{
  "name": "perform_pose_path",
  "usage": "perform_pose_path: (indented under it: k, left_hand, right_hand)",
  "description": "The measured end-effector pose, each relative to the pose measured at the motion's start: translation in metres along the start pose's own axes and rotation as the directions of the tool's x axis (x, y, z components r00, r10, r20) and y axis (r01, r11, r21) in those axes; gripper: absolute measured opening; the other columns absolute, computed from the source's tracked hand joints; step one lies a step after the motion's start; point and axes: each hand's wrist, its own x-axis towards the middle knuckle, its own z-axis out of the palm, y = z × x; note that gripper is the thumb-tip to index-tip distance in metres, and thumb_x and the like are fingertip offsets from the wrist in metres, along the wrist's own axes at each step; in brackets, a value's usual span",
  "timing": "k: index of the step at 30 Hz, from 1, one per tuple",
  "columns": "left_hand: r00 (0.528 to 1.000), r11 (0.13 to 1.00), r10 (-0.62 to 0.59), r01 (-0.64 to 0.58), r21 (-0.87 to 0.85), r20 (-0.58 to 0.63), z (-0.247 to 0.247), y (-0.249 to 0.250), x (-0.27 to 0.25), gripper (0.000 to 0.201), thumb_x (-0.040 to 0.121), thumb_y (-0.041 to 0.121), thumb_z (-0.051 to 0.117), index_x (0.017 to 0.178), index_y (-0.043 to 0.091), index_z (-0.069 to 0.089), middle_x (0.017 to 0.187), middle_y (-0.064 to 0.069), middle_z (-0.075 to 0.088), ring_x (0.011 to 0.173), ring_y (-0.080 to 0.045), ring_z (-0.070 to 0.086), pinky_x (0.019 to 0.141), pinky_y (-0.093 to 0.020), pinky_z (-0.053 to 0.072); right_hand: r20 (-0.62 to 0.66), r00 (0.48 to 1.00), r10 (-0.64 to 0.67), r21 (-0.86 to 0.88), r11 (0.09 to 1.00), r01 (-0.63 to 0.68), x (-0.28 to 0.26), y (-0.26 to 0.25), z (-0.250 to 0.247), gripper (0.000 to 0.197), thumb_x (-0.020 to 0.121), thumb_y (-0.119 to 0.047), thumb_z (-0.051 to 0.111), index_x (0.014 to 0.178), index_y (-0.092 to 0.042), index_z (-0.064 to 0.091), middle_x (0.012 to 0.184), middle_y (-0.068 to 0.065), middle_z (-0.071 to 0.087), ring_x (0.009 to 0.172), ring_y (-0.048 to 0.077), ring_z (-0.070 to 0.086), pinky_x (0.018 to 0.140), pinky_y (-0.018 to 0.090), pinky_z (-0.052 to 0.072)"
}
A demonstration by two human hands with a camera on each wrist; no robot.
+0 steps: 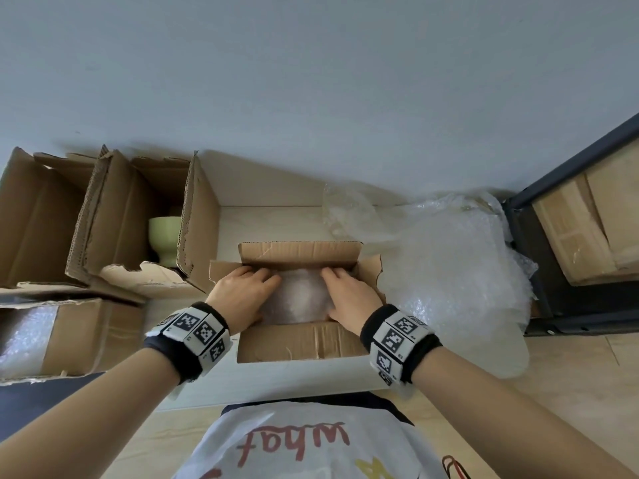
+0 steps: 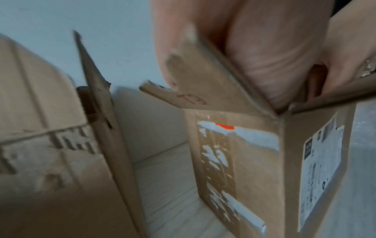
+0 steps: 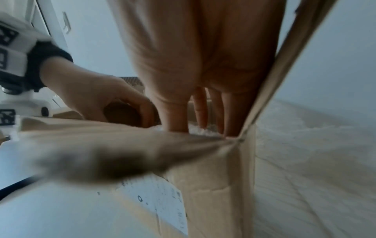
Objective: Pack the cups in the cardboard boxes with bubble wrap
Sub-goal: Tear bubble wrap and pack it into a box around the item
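Observation:
A small open cardboard box [image 1: 301,342] stands in the middle of the white tabletop, flaps up. Inside lies a bundle of bubble wrap [image 1: 297,299]; no cup shows through it. My left hand [image 1: 257,281] reaches in from the left, its fingers curled round the bundle's side. In the right wrist view this left hand [image 3: 91,93] forms a curved grip. My right hand [image 1: 333,281] lies on the bundle's right side. Its fingers [image 3: 177,116] run straight down onto the bubble wrap [image 3: 195,130]. A pale green cup [image 1: 166,236] stands bare in a larger open box [image 1: 117,209] at the back left.
A big loose heap of bubble wrap [image 1: 449,271] covers the table's right side. Another open box [image 1: 38,216] stands far left, and a box [image 1: 90,337] with bubble wrap inside lies at the front left. A dark-framed shelf [image 1: 553,188] stands at the right.

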Motion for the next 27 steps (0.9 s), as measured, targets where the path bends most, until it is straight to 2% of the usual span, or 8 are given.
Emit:
perform_pose_path:
  k: [4, 7, 10, 14, 18, 22, 25, 27]
  left_hand:
    - [0.986, 0.988, 0.153, -0.154, -0.017, -0.06, 0.001, -0.009, -0.012, 0.012, 0.087, 0.022, 0.059, 0.094, 0.03, 0.064, 0.103, 0.012, 0.063, 0.102, -0.01, 0.058, 0.114, -0.029, 0.02]
    - [0.973, 0.976, 0.216, -0.217, -0.002, 0.079, 0.001, -0.01, -0.012, 0.028, 0.095, 0.022, 0.044, 0.111, 0.036, 0.061, 0.118, 0.017, 0.057, 0.112, -0.005, 0.053, 0.115, -0.028, 0.007]
    - [0.965, 0.97, 0.241, -0.243, 0.001, 0.104, -0.001, -0.012, -0.014, 0.034, 0.093, 0.018, 0.041, 0.115, 0.036, 0.06, 0.123, 0.017, 0.056, 0.114, -0.006, 0.052, 0.115, -0.029, 0.004]
    - [0.966, 0.969, 0.248, -0.249, 0.001, 0.075, 0.002, -0.013, -0.021, 0.036, 0.091, 0.024, 0.036, 0.109, 0.034, 0.065, 0.119, 0.018, 0.059, 0.113, -0.005, 0.052, 0.115, -0.03, -0.003]
    - [0.97, 0.973, 0.229, -0.229, 0.001, 0.084, 0.003, -0.011, -0.026, 0.053, 0.089, 0.038, 0.017, 0.107, 0.032, 0.066, 0.123, 0.018, 0.059, 0.12, -0.002, 0.045, 0.111, -0.028, -0.017]
    - [0.969, 0.981, 0.194, -0.194, -0.017, 0.152, 0.0, -0.009, -0.026, 0.045, 0.097, 0.039, 0.024, 0.113, 0.032, 0.066, 0.134, 0.017, 0.053, 0.13, -0.001, 0.036, 0.11, -0.03, -0.02]
    - [0.976, 0.984, 0.176, -0.173, -0.033, 0.128, -0.003, -0.005, -0.028, 0.047, 0.097, 0.043, 0.022, 0.106, 0.033, 0.066, 0.124, 0.018, 0.058, 0.123, 0.001, 0.043, 0.107, -0.027, -0.022]
    - [0.988, 0.986, 0.141, -0.135, -0.102, 0.06, -0.004, 0.0, -0.032, 0.056, 0.093, 0.054, 0.013, 0.112, 0.034, 0.063, 0.127, 0.017, 0.056, 0.122, 0.0, 0.044, 0.11, -0.024, -0.014]
  right_hand:
    - [-0.062, 0.997, -0.054, -0.168, 0.985, 0.043, -0.015, 0.006, -0.003, 0.038, 0.088, 0.002, 0.056, 0.124, -0.006, 0.047, 0.123, 0.012, 0.052, 0.101, 0.029, 0.06, 0.078, 0.037, 0.052]
    - [-0.087, 0.992, -0.091, -0.25, 0.966, 0.067, -0.019, 0.001, -0.008, 0.044, 0.085, 0.005, 0.059, 0.125, -0.006, 0.045, 0.124, 0.012, 0.048, 0.104, 0.026, 0.056, 0.073, 0.034, 0.05]
    - [-0.114, 0.986, -0.119, -0.325, 0.943, 0.076, -0.025, -0.003, -0.013, 0.045, 0.082, 0.003, 0.063, 0.122, -0.006, 0.044, 0.12, 0.012, 0.047, 0.102, 0.026, 0.053, 0.064, 0.03, 0.041]
    - [0.052, 0.984, -0.168, -0.474, 0.863, 0.172, -0.035, 0.001, -0.013, 0.02, 0.091, -0.007, 0.051, 0.108, -0.009, 0.062, 0.112, 0.007, 0.061, 0.102, 0.026, 0.056, 0.087, 0.035, 0.041]
    - [0.186, 0.978, -0.098, -0.527, 0.83, 0.184, -0.039, 0.008, -0.007, 0.031, 0.099, -0.015, 0.035, 0.116, -0.011, 0.06, 0.119, 0.005, 0.061, 0.12, 0.025, 0.048, 0.112, 0.041, 0.019]
    - [0.25, 0.967, -0.056, -0.46, 0.872, 0.169, -0.033, 0.008, -0.009, 0.034, 0.101, -0.017, 0.031, 0.119, -0.012, 0.059, 0.124, 0.003, 0.059, 0.128, 0.023, 0.041, 0.117, 0.042, 0.007]
    - [0.118, 0.981, -0.151, -0.424, 0.886, 0.187, -0.045, 0.005, -0.019, 0.031, 0.097, -0.012, 0.037, 0.103, -0.011, 0.067, 0.11, 0.006, 0.065, 0.114, 0.026, 0.051, 0.118, 0.045, 0.008]
    - [-0.166, 0.945, -0.282, -0.34, 0.916, 0.214, -0.057, 0.011, -0.023, 0.021, 0.088, -0.003, 0.05, 0.095, -0.007, 0.069, 0.109, 0.011, 0.065, 0.105, 0.028, 0.058, 0.116, 0.046, 0.019]
